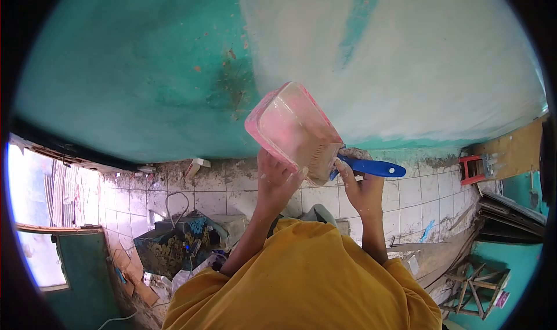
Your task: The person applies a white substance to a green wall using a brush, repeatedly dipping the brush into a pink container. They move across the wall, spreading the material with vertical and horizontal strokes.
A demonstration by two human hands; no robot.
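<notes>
My left hand (275, 176) grips the lower left edge of a pink plastic tray (287, 118), which is tilted and smeared with whitish paint. In my right hand (362, 188) is a paintbrush (374, 167) with a blue handle that points to the right. Its paint-coated bristles rest inside the tray, at the lower right corner. Both hands are in front of my chest, close to the wall (429, 69). That wall is green on the left and covered with whitish paint on the right, with a green streak left at the top.
White floor tiles (238, 201) run along the wall's base. A patterned dark box (168, 249) stands at lower left, near a green door (78, 278). On the right are a red plastic stool (471, 170), dark stacked panels (510, 214) and a wooden frame (477, 286).
</notes>
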